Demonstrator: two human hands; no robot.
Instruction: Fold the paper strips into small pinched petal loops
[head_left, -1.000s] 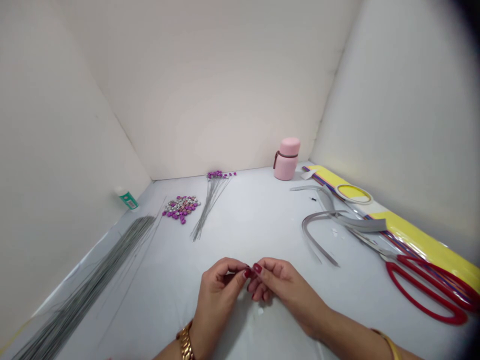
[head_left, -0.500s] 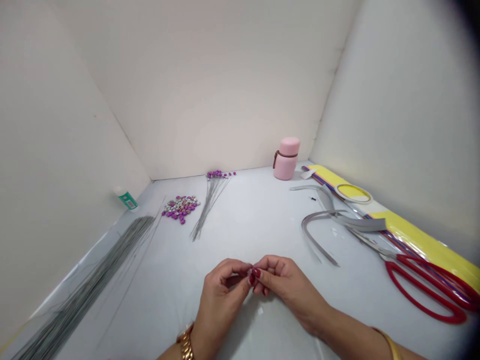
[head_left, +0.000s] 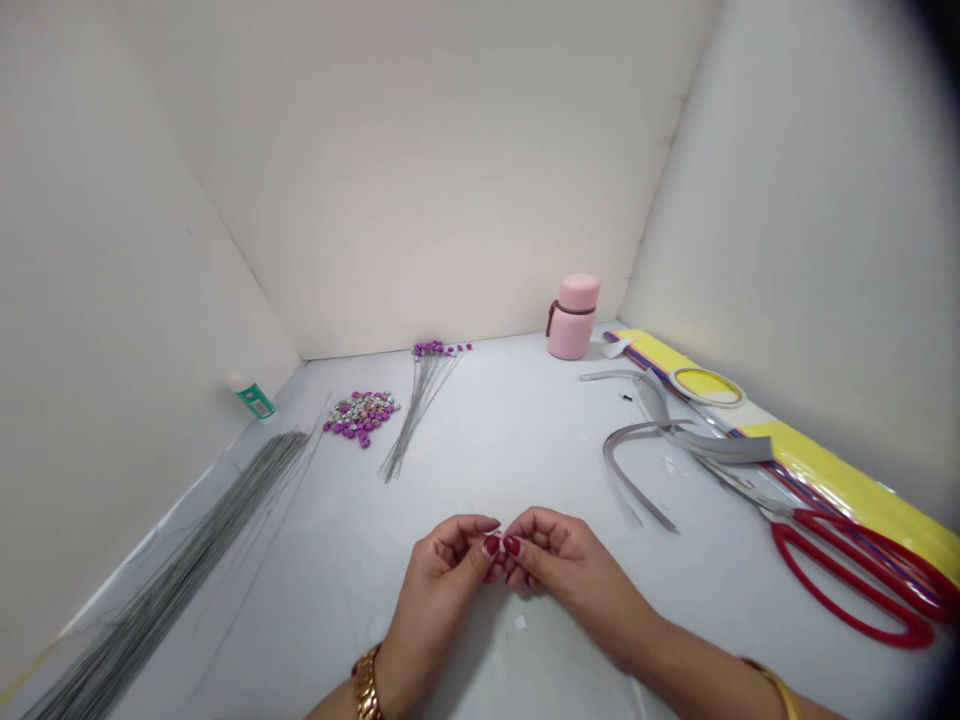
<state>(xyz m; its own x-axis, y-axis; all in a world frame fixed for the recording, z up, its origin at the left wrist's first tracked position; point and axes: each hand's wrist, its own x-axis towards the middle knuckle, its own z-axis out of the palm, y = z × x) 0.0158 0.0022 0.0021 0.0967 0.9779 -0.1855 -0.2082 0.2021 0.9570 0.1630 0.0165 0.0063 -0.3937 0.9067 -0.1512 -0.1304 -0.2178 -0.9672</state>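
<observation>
In the half second past, both hands have edged a little farther from the person's body. The two red thumbnails, then staggered, now sit side by side, and the pale fleck that showed between the fingertips is almost covered. Nothing else on the tabletop (head_left: 510, 440) has shifted. By the look of it, the fingertip work is in the same stage, with only the grip reset.

The left hand (head_left: 442, 575) and the right hand (head_left: 570, 570) meet thumb to thumb just above the near middle of the tabletop. Each pinches the tiny piece (head_left: 501, 537) between thumb and forefinger, the other fingers curled under. The piece is too small and too hidden to tell its long axis or which way it points; it lies at the seam where the fingertips touch.

A small white scrap (head_left: 520, 622) lies on the tabletop just below the hands. Well apart to the right lie red-handled scissors (head_left: 847, 570) and curled grey strips (head_left: 660, 450). On the far left are a heap of purple and silver beads (head_left: 361, 412) and a long bundle of thin wires (head_left: 172, 570).
</observation>
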